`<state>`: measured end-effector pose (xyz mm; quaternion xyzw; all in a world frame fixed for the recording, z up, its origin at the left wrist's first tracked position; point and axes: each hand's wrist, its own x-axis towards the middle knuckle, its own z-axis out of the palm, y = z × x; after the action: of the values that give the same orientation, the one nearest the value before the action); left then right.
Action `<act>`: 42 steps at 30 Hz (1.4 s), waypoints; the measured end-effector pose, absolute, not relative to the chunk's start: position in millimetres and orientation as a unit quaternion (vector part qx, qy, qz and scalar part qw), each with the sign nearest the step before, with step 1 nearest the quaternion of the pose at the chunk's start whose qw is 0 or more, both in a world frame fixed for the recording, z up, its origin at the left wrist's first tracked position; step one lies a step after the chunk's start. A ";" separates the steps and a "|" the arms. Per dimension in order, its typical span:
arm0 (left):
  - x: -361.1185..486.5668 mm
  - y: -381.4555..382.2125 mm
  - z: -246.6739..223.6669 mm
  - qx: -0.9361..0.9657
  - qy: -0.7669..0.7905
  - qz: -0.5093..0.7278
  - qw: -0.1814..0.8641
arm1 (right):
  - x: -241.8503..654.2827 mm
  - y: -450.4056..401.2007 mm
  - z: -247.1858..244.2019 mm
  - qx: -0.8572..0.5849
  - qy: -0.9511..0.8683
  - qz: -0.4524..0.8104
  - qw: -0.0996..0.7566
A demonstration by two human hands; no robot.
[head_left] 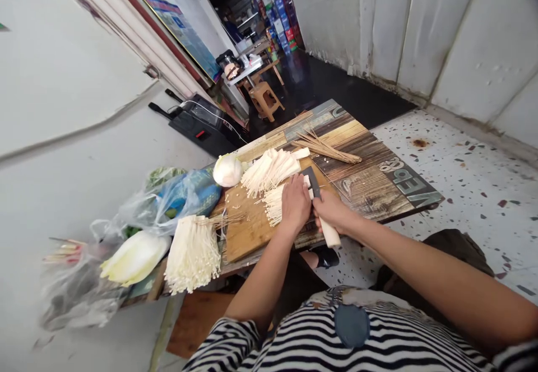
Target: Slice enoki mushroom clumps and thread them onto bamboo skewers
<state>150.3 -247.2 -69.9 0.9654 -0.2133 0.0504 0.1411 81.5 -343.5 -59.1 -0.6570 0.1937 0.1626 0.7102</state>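
From where I stand, the person's right hand (330, 210) is wrapped around the pale handle of a knife (314, 182), its dark blade beside the left hand (296, 201). That left hand lies over a bunch of enoki mushrooms (274, 203) on the wooden cutting board (247, 232); I can't tell whether its fingers pinch the bunch or just press it down. Another pile of enoki (269, 171) lies just beyond on the board, near a white, rounded vegetable (227, 170). Thin sticks (330, 148) lie on the wood-patterned table (365, 187), and a skewered enoki bunch (193, 257) sits left of the board, beside a pale cabbage (134, 257).
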 end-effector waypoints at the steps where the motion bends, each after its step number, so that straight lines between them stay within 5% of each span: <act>1: 150.0 -246.9 -69.1 0.965 -0.213 0.050 0.143 | 82.3 -341.7 -57.1 -0.654 0.190 0.168 0.713; 8: 140.6 -244.4 -46.4 0.947 -0.214 0.064 0.232 | 56.2 -338.1 -38.9 -0.691 0.140 0.165 0.690; 16: 160.3 -223.3 21.7 0.905 -0.177 0.218 0.321 | 84.7 -334.2 36.9 -0.798 -0.001 0.100 0.594; 24: 202.5 -179.0 81.4 0.918 -0.136 0.284 0.241 | 137.4 -306.1 92.7 -0.710 -0.070 0.162 0.682; 34: 289.1 -192.6 -10.5 0.978 -0.069 0.094 0.173 | 208.3 -317.6 23.7 -0.666 0.069 0.204 0.714; 42: 254.2 -207.0 -12.4 0.972 -0.096 0.156 0.146 | 90.6 -407.6 -39.7 -0.609 0.186 0.122 0.762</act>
<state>254.2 -207.0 -12.4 0.9722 -0.0958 0.1565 0.1455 90.6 -407.6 -39.7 -0.6088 0.1856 0.1217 0.7617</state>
